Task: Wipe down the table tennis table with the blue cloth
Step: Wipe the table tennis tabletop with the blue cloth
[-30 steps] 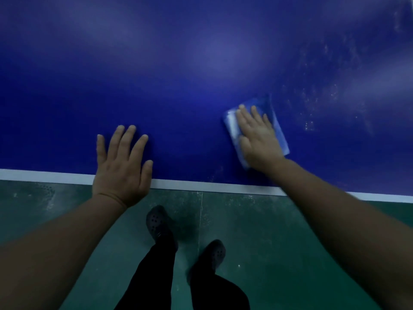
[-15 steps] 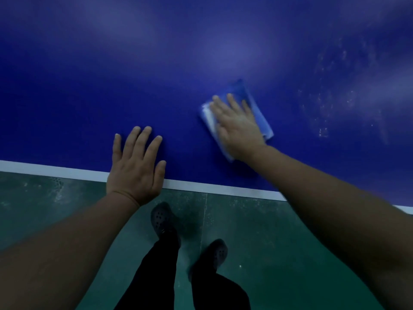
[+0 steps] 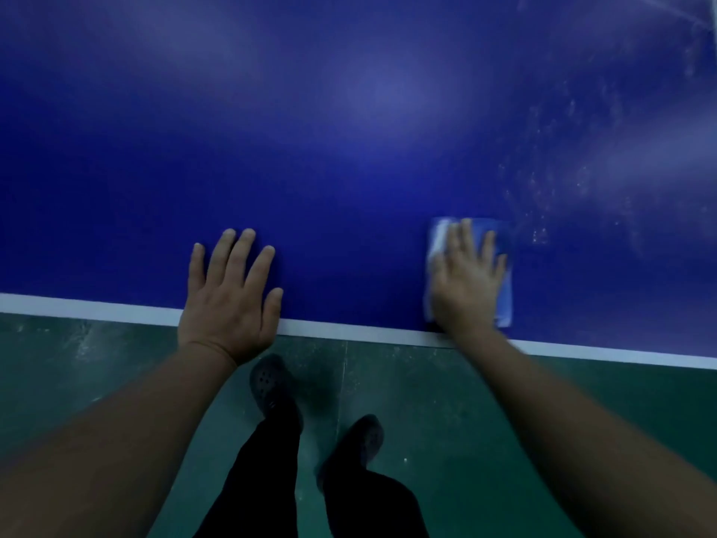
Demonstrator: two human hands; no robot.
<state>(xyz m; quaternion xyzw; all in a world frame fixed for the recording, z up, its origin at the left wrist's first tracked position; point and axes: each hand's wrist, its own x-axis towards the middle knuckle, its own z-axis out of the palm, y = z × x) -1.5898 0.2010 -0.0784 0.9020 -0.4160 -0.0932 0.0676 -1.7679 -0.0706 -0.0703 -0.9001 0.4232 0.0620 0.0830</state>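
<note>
Blue cloth [image 3: 503,273] now lies close to the near edge of the table tennis table [image 3: 349,149], its lower border almost at the white edge line [image 3: 349,335]; half a second ago it sat farther up the surface and more to the left, tilted, and it now looks squared to the edge. Left hand [image 3: 229,300] has kept its place, heel over the white line.

Left to right: left forearm reaches in from the lower left, hand flat on the table, fingers straight and slightly spread, thumb out to the right, holding nothing. Between the arms, below the table edge, two dark perforated clogs [image 3: 271,386] and black trouser legs [image 3: 252,483] stand on a green floor [image 3: 465,421] with a thin seam and pale scuffs. Right forearm comes in from the lower right; right hand [image 3: 467,285] presses palm-down on the cloth, fingers straight and fanned, not curled round it. The hand is motion-blurred, so the thumb's position is hard to make out.

Cloth is a folded rectangle, lighter blue than the table, with a whitish strip along its left side. Table surface is smooth, deep blue, with soft glare patches. Pale speckled residue [image 3: 543,211] and faint smears mark the surface up and to the right of the cloth.
</note>
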